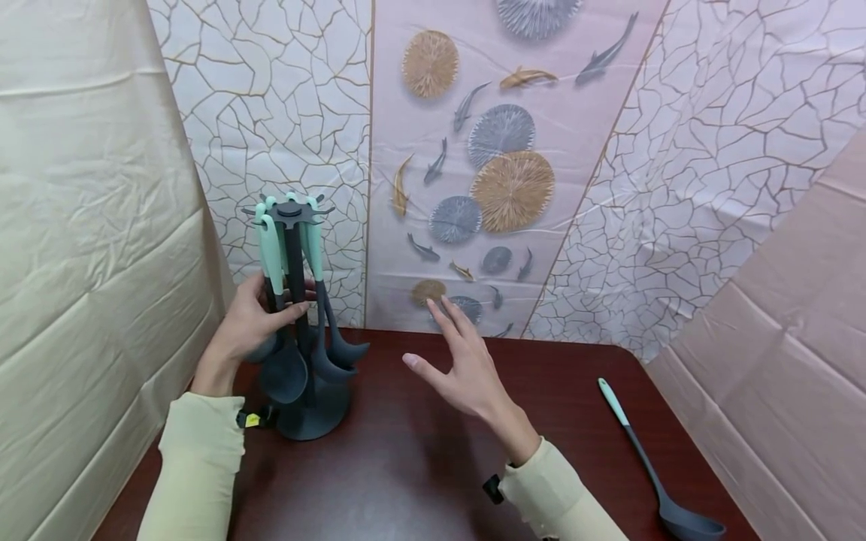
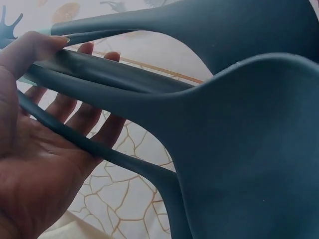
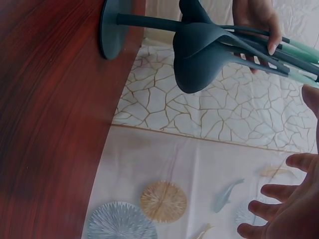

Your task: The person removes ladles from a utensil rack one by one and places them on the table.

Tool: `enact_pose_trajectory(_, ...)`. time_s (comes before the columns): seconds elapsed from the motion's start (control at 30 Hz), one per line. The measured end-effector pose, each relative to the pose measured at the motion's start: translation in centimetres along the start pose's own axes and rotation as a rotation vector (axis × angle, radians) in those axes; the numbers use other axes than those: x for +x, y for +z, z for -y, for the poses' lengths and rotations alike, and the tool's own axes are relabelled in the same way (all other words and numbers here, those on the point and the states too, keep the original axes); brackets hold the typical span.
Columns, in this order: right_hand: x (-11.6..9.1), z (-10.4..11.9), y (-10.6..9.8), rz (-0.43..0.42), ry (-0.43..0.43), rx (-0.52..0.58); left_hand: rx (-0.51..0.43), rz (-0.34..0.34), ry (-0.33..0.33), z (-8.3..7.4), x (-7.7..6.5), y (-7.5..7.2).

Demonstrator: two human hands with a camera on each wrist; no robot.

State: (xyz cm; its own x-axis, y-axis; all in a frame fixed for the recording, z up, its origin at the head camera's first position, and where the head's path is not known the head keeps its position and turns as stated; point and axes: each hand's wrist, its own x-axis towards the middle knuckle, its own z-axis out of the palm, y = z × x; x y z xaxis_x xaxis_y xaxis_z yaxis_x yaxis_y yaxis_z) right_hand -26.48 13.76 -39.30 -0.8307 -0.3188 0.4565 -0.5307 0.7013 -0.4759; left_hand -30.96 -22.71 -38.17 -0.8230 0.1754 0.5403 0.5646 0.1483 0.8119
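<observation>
At the table's left, a dark utensil stand [image 1: 295, 259] rises on a round base [image 1: 314, 421]. From its hooked top hang several dark kitchen utensils with mint-green handles, among them a ladle [image 1: 284, 373]. My left hand [image 1: 252, 319] grips the stand around its pole, thumb across the front and fingers behind, with utensil shafts running past the palm in the left wrist view. My right hand [image 1: 470, 372] is held in the air over the middle of the table, fingers spread and holding nothing. In the right wrist view the hanging utensil heads [image 3: 199, 57] show beyond it.
A ladle [image 1: 643, 454] with a mint handle lies apart at the right side of the dark red wooden table [image 1: 379, 481]. Patterned cloth with fish and round motifs [image 1: 512, 191] hangs behind, and pale cloth walls stand at left and right.
</observation>
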Motion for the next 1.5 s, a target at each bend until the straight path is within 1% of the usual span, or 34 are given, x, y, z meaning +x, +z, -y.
enact_pose_trajectory(0.17,0.4,0.4,0.2,-0.022,-0.016,0.039,-0.009,-0.012,0.040,-0.3,-0.1,0.7)
enact_pose_trajectory(0.27,0.8,0.9,0.4,-0.031,-0.028,0.084,-0.005,-0.049,0.054,-0.3,-0.3,1.3)
enact_pose_trajectory(0.33,1.1,1.3,0.6,-0.032,-0.027,0.117,0.026,-0.087,0.046,-0.2,-0.6,1.7)
enact_pose_trajectory(0.4,1.4,1.7,0.8,-0.035,-0.028,0.154,0.098,-0.152,0.008,-0.1,-1.2,2.1)
enact_pose_trajectory(0.53,2.5,2.6,1.2,-0.053,-0.046,0.216,0.266,-0.284,-0.095,0.1,-2.9,2.8)
enact_pose_trajectory(0.6,3.1,3.1,1.3,-0.063,-0.056,0.247,0.327,-0.313,-0.120,0.1,-3.4,3.1)
enact_pose_trajectory(0.67,3.6,3.6,1.3,-0.066,-0.056,0.279,0.356,-0.324,-0.123,0.0,-3.7,3.3)
enact_pose_trajectory(0.73,4.1,4.1,1.3,-0.063,-0.049,0.298,0.369,-0.319,-0.122,0.0,-3.8,3.5)
enact_pose_trajectory(0.83,4.8,4.9,1.5,-0.061,-0.045,0.313,0.367,-0.313,-0.127,0.0,-3.8,3.7)
enact_pose_trajectory(1.0,5.9,5.9,1.7,-0.087,-0.055,0.325,0.368,-0.328,-0.120,-0.1,-3.8,4.1)
enact_pose_trajectory(1.13,6.7,6.6,1.9,-0.110,-0.079,0.359,0.374,-0.350,-0.110,0.0,-3.8,4.3)
enact_pose_trajectory(1.3,7.8,7.6,2.0,-0.115,-0.107,0.407,0.378,-0.377,-0.097,0.1,-3.9,4.4)
enact_pose_trajectory(1.4,8.4,8.1,2.0,-0.110,-0.124,0.426,0.390,-0.384,-0.093,0.1,-3.8,4.6)
enact_pose_trajectory(1.5,8.8,8.5,2.1,-0.107,-0.137,0.445,0.417,-0.377,-0.102,-0.1,-3.7,4.7)
